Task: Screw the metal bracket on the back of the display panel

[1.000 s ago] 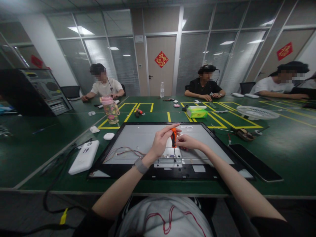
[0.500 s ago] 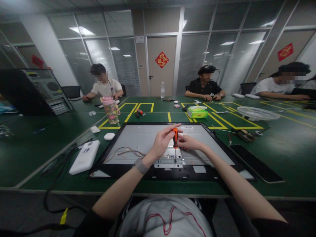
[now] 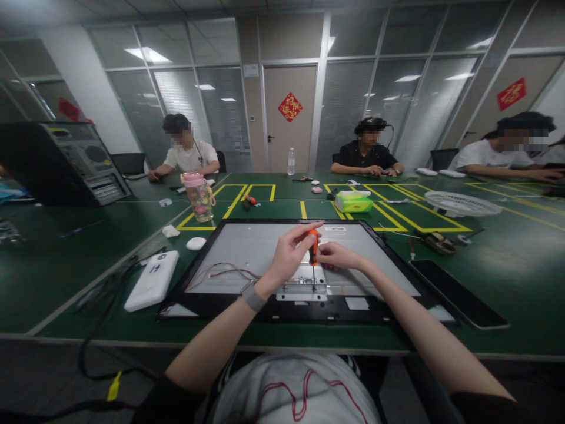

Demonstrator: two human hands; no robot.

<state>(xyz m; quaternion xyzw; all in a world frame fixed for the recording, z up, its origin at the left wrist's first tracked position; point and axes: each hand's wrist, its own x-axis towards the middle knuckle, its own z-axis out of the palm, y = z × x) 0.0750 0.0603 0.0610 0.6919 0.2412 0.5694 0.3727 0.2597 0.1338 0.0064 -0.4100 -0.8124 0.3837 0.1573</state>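
Observation:
An orange-and-black screwdriver [image 3: 313, 250] stands nearly upright, its tip on a screw position of the metal bracket [image 3: 304, 296]. My left hand [image 3: 289, 253] is around the upper handle from the left, its fingers stretched over the top. From the right, the curled fingers of my right hand [image 3: 339, 255] close on the lower handle. The bracket is fixed to the grey back of a black-framed display panel [image 3: 251, 241] lying flat on the table. Thin wires [image 3: 227, 268] run over the panel at left.
A white power bank [image 3: 152, 282] and white round case [image 3: 195, 244] lie left of the panel; a black phone [image 3: 459, 292] lies right. Beyond stand a pink-lided bottle [image 3: 198, 197] and green packet [image 3: 354, 202]. A computer case [image 3: 66, 165] is far left. Several people sit across the table.
My right fingers have shifted slightly and curled more at the handle, which looks a little turned. The panel stays in place, and the screwdriver tip keeps its spot.

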